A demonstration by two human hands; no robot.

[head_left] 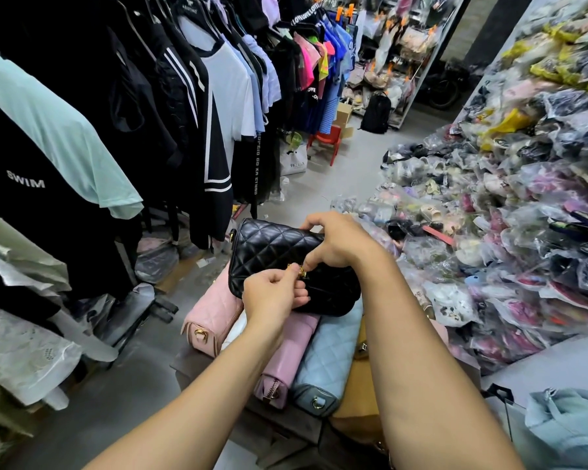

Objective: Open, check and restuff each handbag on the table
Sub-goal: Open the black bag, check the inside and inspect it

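Observation:
A black quilted handbag is held up in the middle of the view, above a row of other bags. My left hand pinches its gold clasp at the front flap. My right hand grips the bag's top right edge, thumb down by the clasp. Below lie a pink quilted handbag, a lilac handbag and a light blue quilted handbag, side by side on the low table. The table top is mostly hidden beneath them.
A rack of hanging clothes fills the left side. A large heap of plastic-wrapped goods slopes up on the right. A red plastic chair and a black backpack stand further down the grey floor aisle.

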